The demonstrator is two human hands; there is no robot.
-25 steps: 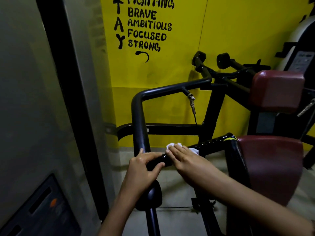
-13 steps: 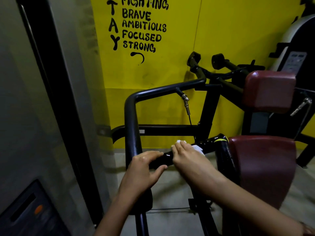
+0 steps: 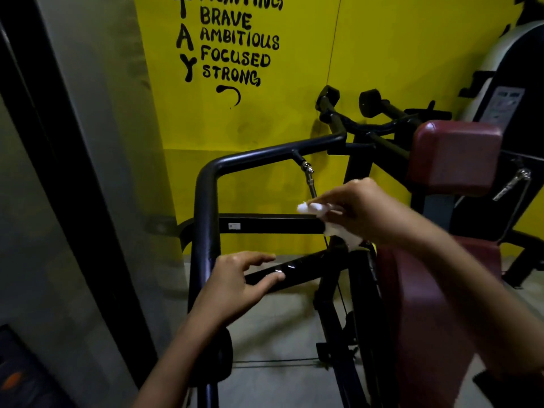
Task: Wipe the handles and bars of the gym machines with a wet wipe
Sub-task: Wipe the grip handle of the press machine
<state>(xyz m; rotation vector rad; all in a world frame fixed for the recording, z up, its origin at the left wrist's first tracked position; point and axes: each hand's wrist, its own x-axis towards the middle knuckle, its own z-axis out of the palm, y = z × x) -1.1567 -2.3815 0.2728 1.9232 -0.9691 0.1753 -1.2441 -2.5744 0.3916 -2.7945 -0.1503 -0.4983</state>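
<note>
While right grip (image 3: 363, 212) pinches wet wipe (image 3: 305, 207), wipe above glossy handle (image 3: 297, 269), apart.

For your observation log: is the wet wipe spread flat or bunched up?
Bunched up: the right hand pinches the wet wipe as a crumpled wad, with no flat sheet showing.

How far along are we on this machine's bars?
Looks done: the lower handle glistens, likely wiped. In hand: the right hand pinches the wet wipe above it; the left hand touches the handle. Left: the bent upper bar and far handles look matte.
</note>
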